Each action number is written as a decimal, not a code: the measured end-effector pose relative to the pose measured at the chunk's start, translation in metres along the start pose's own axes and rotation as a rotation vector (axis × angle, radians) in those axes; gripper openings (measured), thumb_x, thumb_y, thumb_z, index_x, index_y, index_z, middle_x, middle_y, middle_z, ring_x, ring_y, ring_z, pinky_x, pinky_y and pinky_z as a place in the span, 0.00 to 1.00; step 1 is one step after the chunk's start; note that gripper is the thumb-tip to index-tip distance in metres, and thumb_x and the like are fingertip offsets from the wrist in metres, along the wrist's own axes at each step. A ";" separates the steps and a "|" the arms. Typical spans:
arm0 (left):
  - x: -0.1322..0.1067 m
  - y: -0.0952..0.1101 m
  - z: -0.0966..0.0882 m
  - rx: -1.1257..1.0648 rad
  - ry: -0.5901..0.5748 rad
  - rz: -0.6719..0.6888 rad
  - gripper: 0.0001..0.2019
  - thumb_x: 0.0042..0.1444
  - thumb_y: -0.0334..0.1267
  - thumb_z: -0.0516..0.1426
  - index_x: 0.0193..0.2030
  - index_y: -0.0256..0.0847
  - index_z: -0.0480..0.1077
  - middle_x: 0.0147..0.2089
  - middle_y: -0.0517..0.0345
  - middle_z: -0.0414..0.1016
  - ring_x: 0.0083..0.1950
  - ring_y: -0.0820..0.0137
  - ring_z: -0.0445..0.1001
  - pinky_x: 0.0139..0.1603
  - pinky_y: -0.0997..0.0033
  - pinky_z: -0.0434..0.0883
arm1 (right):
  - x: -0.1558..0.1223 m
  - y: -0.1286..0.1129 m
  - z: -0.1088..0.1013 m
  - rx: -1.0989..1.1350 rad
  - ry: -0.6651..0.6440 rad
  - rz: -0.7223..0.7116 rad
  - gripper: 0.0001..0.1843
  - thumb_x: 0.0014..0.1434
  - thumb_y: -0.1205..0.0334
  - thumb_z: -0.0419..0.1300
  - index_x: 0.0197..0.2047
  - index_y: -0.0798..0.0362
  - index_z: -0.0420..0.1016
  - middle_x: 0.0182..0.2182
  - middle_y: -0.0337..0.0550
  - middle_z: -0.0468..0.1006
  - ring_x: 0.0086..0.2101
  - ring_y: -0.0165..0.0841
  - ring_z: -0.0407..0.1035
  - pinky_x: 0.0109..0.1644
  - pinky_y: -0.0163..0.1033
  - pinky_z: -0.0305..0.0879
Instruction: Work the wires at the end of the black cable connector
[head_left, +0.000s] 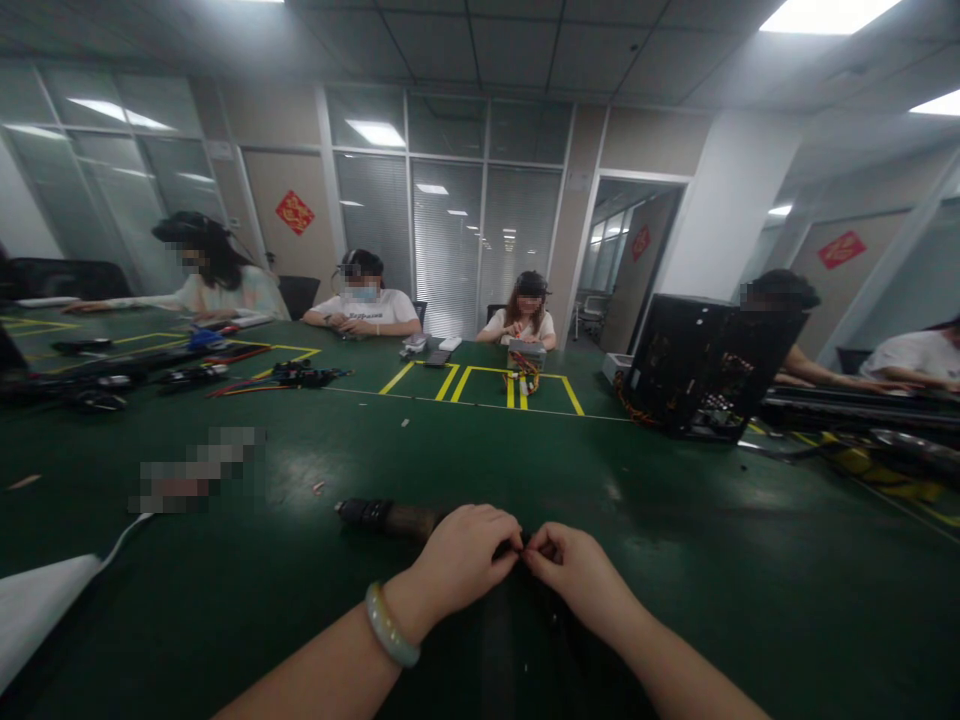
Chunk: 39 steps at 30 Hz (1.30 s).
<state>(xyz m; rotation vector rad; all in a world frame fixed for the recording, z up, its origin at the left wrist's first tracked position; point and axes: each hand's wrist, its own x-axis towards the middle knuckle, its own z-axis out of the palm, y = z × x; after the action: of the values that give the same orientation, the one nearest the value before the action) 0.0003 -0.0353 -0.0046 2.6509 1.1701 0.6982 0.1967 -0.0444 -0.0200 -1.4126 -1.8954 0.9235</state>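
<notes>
My left hand, with a pale green bangle on its wrist, lies over a long dark tube-shaped object on the table. That object has a black ribbed end pointing left; its exact kind cannot be made out. Close by, my right hand has thumb and forefinger pinched. The fingertips of both hands meet, and whatever sits between them is hidden or too small to name. Beneath my hands, a dark shape runs down toward the table's near edge, too dim to identify.
Around me is a green table with yellow tape outlines. A black computer case stands to the right. Cables lie at the left, with a white sheet nearer. Several people sit across the table, one behind a metal box with wires.
</notes>
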 end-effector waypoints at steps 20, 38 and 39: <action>0.000 0.001 -0.004 0.019 -0.037 -0.042 0.04 0.57 0.35 0.58 0.40 0.43 0.70 0.43 0.58 0.75 0.46 0.65 0.72 0.51 0.64 0.65 | 0.003 0.010 0.001 -0.040 0.023 -0.021 0.04 0.56 0.63 0.60 0.32 0.53 0.75 0.27 0.38 0.79 0.29 0.31 0.72 0.30 0.31 0.59; 0.000 0.002 -0.005 0.016 -0.036 0.019 0.04 0.57 0.31 0.57 0.39 0.43 0.69 0.44 0.58 0.75 0.47 0.65 0.72 0.52 0.63 0.65 | 0.002 0.006 0.000 -0.045 0.014 -0.010 0.03 0.56 0.64 0.60 0.32 0.54 0.75 0.27 0.38 0.78 0.28 0.31 0.70 0.29 0.30 0.59; -0.001 0.002 -0.006 0.017 -0.031 0.012 0.05 0.57 0.32 0.57 0.40 0.43 0.69 0.44 0.58 0.75 0.47 0.65 0.72 0.52 0.63 0.65 | 0.002 0.006 0.001 -0.048 0.012 -0.007 0.03 0.56 0.64 0.60 0.32 0.54 0.75 0.27 0.38 0.78 0.28 0.31 0.70 0.29 0.30 0.59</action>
<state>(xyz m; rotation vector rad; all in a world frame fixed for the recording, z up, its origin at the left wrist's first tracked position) -0.0014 -0.0374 0.0008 2.6753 1.1583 0.6501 0.1990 -0.0414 -0.0249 -1.4356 -1.9242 0.8693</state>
